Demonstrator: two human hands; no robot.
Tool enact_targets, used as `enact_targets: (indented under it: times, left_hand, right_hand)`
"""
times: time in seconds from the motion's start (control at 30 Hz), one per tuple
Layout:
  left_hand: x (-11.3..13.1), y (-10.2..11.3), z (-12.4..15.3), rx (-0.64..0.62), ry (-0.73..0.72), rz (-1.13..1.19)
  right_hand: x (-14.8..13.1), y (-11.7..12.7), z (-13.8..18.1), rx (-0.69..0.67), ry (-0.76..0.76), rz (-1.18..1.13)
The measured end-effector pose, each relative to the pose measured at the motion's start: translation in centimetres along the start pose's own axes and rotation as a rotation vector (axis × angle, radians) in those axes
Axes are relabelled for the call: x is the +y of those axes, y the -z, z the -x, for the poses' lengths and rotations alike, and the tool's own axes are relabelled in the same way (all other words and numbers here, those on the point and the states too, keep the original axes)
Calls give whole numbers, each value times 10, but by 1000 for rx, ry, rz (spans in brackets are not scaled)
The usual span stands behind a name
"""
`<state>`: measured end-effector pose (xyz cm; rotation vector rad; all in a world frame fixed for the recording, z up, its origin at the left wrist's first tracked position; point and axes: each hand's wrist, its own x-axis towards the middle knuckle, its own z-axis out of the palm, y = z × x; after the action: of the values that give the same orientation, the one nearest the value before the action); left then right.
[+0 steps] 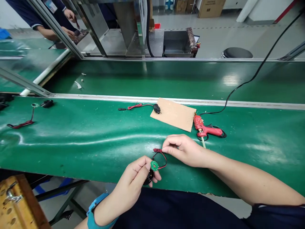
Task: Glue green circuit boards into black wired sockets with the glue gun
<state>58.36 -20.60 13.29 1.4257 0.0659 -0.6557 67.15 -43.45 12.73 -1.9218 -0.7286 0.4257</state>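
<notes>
Near the front edge of the green bench, my left hand [139, 175] is closed around a round green circuit board [154, 165] and a glossy black housing [149, 177], the thumb against the board. Red and black wires [163, 160] loop from the board to a folded bundle [157, 150]. My right hand [179, 148] pinches the end of that bundle between thumb and fingertips. Beyond the right hand lies a red hot glue gun [207, 127] with a glue stick in it. A black part with a red-black lead [156, 108] rests on a cardboard piece [177, 115].
More wired parts [25, 122] and black housings [47, 103] lie at the left. A metal rail [119, 98] separates the bench from a green belt [152, 78] with white scraps. A black cord [247, 81] runs to the glue gun. A co-worker's hands [69, 24] show at upper left.
</notes>
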Motion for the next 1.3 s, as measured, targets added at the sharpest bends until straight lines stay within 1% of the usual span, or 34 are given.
enact_targets:
  times: [0.13,0.2,0.27,0.3,0.33,0.37,0.47,0.5,0.53,0.57,0.63,0.7,0.8,0.87,1.0,1.1,1.2,1.3]
  left_hand:
    - [-6,3,7,14,-6,45]
    - [-7,4,10,21,-9,64]
    - [-7,5,13,21,-13,75]
    - [-7,5,14,20,-17,78]
    - [-7,5,15,19,-19,77]
    - [-6,5,17,20,-21,72]
    - [-5,6,20,34,-31,49]
    - [-4,5,20,41,-32,43]
    - [-4,5,21,48,-34,39]
    - [-4,5,21,54,-34,36]
    - [-4,3,22,64,-31,38]
    - [-6,1,23,78,-21,67]
    - [-11,-2,25,116,-27,121]
    - [-16,-3,26,138,-43,106]
    - [-22,-3,30,168,-54,-36]
    - [-23,-3,32,182,-79,-191]
    - [-25,-5,34,187,-142,-334]
    - [-29,-6,36,202,-214,-422]
  right_hand:
    - [26,-2,-7,319,-39,320]
    - [38,4,-12,442,-90,372]
    - [42,11,-14,501,-122,376]
    - [39,13,-14,494,-122,372]
    - [33,14,-12,447,-99,352]
    - [25,13,-10,354,-52,306]
    - [-4,1,0,-43,131,49]
    - [-11,-4,2,-151,169,-39]
    - [-16,-8,4,-223,186,-110]
    - [-19,-13,4,-262,184,-156]
    - [-20,-19,4,-282,186,-201]
    - [-19,-23,2,-246,224,-190]
    - [-21,-27,2,-180,337,-87]
    - [-24,-29,3,-174,403,46]
    - [-31,-35,9,-183,505,386]
    - [-33,-42,14,-150,557,568]
    - [-36,-48,20,-85,604,651]
    - [-39,-51,24,-42,636,655]
